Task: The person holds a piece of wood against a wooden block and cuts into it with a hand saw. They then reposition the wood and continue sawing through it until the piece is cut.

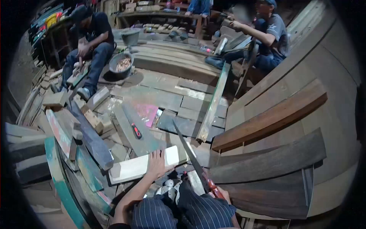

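Note:
My left hand point(155, 164) lies across a short white plank point(131, 169), its fingers reaching to the far edge and holding it down. In my right hand point(224, 194) is a handsaw point(192, 155), gripped by its reddish handle near my right knee. The long blade points forward and up, passing by the right end of the plank. Beyond the plank, a red and black tool point(136, 131) rests on a wide grey board point(129, 124).
Scrap wood point(89, 133) is heaped on my left. Long brown beams point(267, 114) lie on my right. A narrow beam point(215, 103) stretches ahead. One person point(91, 42) sits by a bucket point(121, 65) of shavings; another person point(263, 38) sits at the back right.

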{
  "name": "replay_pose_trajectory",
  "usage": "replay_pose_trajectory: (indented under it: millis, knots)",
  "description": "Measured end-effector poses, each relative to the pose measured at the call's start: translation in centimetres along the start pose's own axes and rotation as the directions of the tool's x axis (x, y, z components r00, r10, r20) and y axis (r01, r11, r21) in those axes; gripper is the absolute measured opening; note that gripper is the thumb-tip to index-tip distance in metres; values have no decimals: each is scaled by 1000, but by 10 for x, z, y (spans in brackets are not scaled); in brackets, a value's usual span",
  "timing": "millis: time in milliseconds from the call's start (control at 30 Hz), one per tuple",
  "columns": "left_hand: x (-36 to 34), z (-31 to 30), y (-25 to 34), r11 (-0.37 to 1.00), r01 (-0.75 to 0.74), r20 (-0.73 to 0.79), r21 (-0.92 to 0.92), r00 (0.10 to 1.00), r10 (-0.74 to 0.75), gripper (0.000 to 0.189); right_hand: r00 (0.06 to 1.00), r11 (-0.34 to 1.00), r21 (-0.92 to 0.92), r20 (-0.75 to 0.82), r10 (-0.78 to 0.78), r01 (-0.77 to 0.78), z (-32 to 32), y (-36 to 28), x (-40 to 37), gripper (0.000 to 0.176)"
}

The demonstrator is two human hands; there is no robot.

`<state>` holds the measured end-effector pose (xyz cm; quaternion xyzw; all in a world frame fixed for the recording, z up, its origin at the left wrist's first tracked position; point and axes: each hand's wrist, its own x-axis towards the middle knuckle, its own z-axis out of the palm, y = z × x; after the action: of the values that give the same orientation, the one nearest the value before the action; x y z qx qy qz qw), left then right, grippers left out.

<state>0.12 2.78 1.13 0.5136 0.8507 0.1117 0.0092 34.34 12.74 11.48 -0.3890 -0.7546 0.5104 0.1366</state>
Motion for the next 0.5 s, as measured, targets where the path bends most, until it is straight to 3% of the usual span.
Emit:
replay_pose_trajectory:
  millis: [67,133,200,267,467,500]
  knots:
    - [2,0,1,996,27,28,-90,999,-24,112,997,995,-60,15,-78,79,-1,-15,5,30]
    - [6,2,2,1000,-11,-58,20,998,12,110,999,999,6,-8,48,-48,3,-32,5,27]
    - [1,-3,3,1000,9,96,24,995,-12,109,996,997,-53,-75,-56,52,7,-38,-1,22]
    - [4,4,-1,995,-60,-57,85,996,65,105,993,999,34,-109,45,-42,14,-57,6,19]
    - [11,-1,0,1000,-8,90,-30,996,10,102,998,995,102,-70,7,0,55,-19,52,12]
    - [13,3,-1,999,-12,66,-30,998,14,102,990,988,84,-61,-127,132,62,3,63,10]
